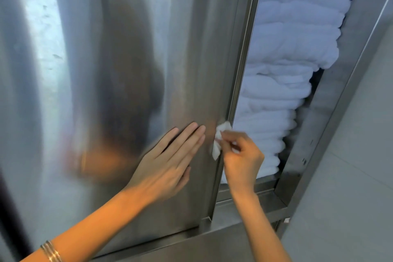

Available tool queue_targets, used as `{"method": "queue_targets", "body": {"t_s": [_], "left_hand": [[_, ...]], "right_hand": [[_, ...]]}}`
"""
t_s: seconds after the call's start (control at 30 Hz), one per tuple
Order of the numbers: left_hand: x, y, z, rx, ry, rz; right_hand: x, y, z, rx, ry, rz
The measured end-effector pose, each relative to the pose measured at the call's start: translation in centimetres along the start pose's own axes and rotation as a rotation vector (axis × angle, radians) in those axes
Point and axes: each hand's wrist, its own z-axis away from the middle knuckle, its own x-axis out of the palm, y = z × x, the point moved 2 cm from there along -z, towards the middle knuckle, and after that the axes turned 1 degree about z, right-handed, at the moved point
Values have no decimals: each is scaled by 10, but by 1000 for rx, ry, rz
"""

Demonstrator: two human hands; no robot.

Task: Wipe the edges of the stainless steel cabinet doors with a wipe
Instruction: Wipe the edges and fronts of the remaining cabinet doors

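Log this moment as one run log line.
step: edge wipe | right hand: pinches wipe at door edge | left hand: flat on door face | inside: stacked towels

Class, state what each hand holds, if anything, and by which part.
Right hand pinches the wipe at its right side; left hand holds nothing, flat on the door.

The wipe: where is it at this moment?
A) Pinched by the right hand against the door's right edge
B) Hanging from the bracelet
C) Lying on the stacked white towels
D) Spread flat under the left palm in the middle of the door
A: the right hand pinches the wipe against the right edge of the cabinet door, while the left hand lies flat on the door's face.
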Motion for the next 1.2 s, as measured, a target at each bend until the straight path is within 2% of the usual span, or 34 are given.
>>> {"method": "queue_targets", "body": {"t_s": [0.13,0.27,0.33,0.5,0.63,0.7,0.83,0.87,1.03,1.13,1.2], "left_hand": [[4,3,18,12,-32,-27],[8,6,21,8,-15,-39],[9,8,21,-3,-4,-25],[9,9,20,-18,-6,-27],[11,10,22,-19,-5,-39],[11,11,22,-25,-3,-36],[11,12,22,-16,-10,-52],[11,11,21,-12,-12,-62],[12,10,23,-4,-24,-79],[14,10,24,-4,-21,-95],[14,9,23,13,-33,-129]], "right_hand": [[1,24,49,243,-27,-40],[5,18,18,150,-3,-69],[6,25,31,128,26,-61],[3,53,92,328,-72,-14],[7,45,59,188,-13,-18],[6,52,71,184,-4,12],[0,82,133,491,-199,98],[2,86,134,513,-222,99],[9,80,110,323,-68,68],[8,84,126,329,-59,95],[8,87,127,255,-90,133]]}}
